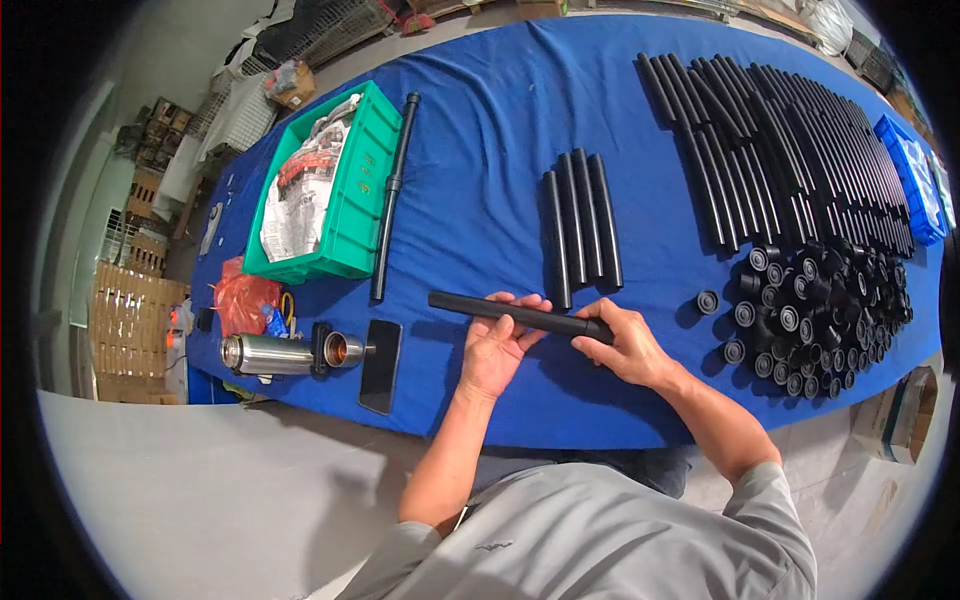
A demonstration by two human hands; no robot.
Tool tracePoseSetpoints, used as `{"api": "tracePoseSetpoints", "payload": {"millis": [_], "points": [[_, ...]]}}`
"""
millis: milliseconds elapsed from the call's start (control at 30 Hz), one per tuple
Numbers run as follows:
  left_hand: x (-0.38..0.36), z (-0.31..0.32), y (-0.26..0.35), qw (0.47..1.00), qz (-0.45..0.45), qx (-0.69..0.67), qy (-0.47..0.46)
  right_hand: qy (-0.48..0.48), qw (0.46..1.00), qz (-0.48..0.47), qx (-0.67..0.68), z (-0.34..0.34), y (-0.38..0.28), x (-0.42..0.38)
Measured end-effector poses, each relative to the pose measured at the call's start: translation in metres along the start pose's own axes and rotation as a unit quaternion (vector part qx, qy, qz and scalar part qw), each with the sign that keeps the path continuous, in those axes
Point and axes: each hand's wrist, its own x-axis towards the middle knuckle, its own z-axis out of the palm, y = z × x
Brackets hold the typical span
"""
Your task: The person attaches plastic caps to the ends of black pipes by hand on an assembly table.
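Observation:
A black tube (455, 301) is held roughly level above the blue cloth, its free end pointing left. My left hand (493, 355) cradles it near the middle, palm up, with the thumb over the top. My right hand (632, 345) is closed around its right end, where a slightly thicker black section shows; the fingers cover most of that end. Just beyond my hands lie several loose black tubes (580, 220) side by side. To the right is a heap of round black caps (790, 318), with a single cap (707, 301) apart from it.
Many black tubes (820, 150) lie in rows at the far right, beside a blue bin (908, 185). On the left stand a green crate (350, 225) with newspaper and a long joined tube (393, 190). A steel flask (275, 354) and a phone (380, 367) lie nearer.

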Motion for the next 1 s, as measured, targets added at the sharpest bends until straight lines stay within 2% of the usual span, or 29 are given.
{"api": "tracePoseSetpoints", "payload": {"millis": [200, 300, 333, 433, 533, 567, 600, 633, 667, 767, 867, 900, 933, 967, 1000], "points": [[0.003, -0.010, -0.002, 1.000, -0.005, -0.009, -0.019, 0.028, 0.997, -0.054, -0.051, -0.001, 0.005, 0.003], [0.004, -0.011, 0.000, 0.999, -0.015, -0.015, -0.027, 0.016, 0.998, 0.040, 0.034, 0.002, 0.000, 0.001], [0.003, -0.009, 0.000, 0.999, -0.016, -0.020, -0.022, 0.037, 0.999, 0.009, 0.034, 0.006, 0.006, 0.000], [0.003, -0.009, 0.002, 0.999, -0.016, -0.028, -0.044, 0.000, 0.998, 0.051, 0.049, 0.002, 0.003, 0.001], [0.002, -0.007, 0.002, 0.999, -0.025, -0.020, -0.023, -0.019, 0.991, 0.097, 0.092, -0.002, -0.002, 0.001], [0.003, -0.005, 0.002, 0.999, -0.028, -0.017, -0.014, 0.027, 0.999, -0.022, -0.006, 0.000, 0.000, 0.003], [0.003, -0.005, 0.002, 0.999, -0.029, -0.016, -0.014, 0.073, 0.982, -0.141, -0.105, 0.003, 0.004, 0.004], [0.004, -0.007, 0.002, 0.999, -0.031, -0.015, -0.014, 0.117, 0.938, -0.254, -0.203, 0.005, 0.005, 0.004], [0.004, -0.009, 0.001, 0.999, -0.033, -0.015, -0.012, 0.104, 0.951, -0.221, -0.188, 0.007, 0.004, 0.001], [0.003, -0.016, 0.002, 0.998, -0.032, -0.028, -0.040, 0.005, 0.996, -0.034, -0.087, -0.001, -0.005, -0.003], [0.003, -0.013, 0.001, 0.999, -0.033, -0.015, -0.026, -0.052, 0.986, 0.155, 0.044, -0.011, -0.022, 0.002], [0.003, -0.011, 0.001, 0.999, -0.033, -0.011, -0.019, -0.001, 0.999, 0.035, -0.024, -0.008, -0.016, 0.000], [0.004, -0.010, 0.001, 0.999, -0.041, -0.007, -0.011, 0.046, 0.991, -0.084, -0.096, -0.001, -0.001, 0.000], [0.004, -0.011, 0.000, 0.999, -0.037, -0.002, -0.003, 0.087, 0.961, -0.200, -0.170, 0.004, 0.009, 0.000], [0.004, -0.012, 0.000, 0.999, -0.037, -0.002, -0.014, 0.098, 0.952, -0.220, -0.189, 0.006, 0.012, 0.000]]}}
